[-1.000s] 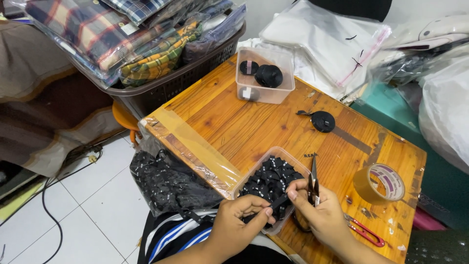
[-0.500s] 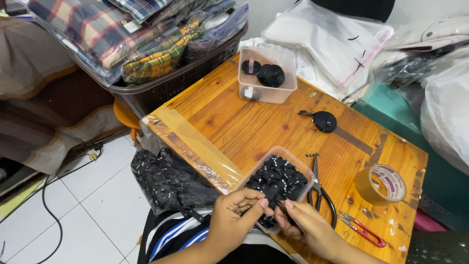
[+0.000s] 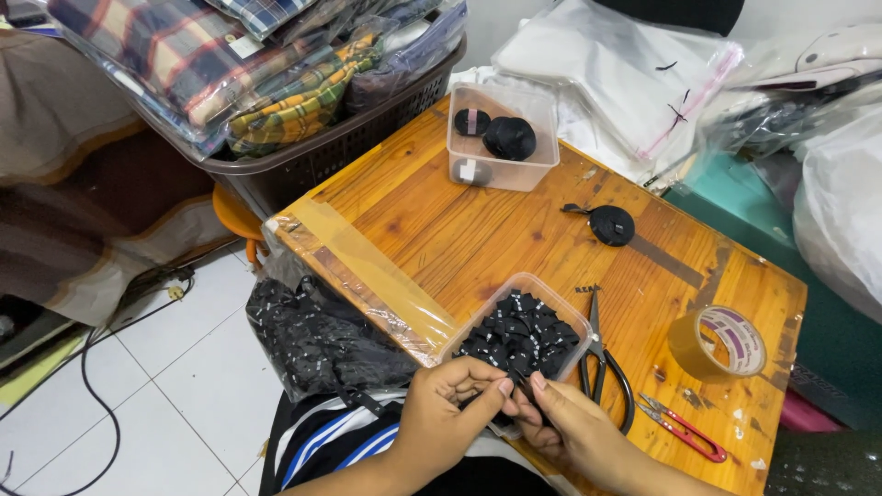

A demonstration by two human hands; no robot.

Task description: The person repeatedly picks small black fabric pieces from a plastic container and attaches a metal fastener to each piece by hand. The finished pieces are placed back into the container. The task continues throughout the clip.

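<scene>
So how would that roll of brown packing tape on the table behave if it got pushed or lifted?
The roll of brown packing tape lies flat on the wooden table, so a push would probably slide it, not roll it. Its thick ring shape suggests it stays rigid when lifted. It looks fairly full, so likely moderately heavy for its size.

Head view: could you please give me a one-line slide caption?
Both hands, left hand and right hand, pinch a small black piece over a clear tub of black pieces beside black scissors.
</scene>
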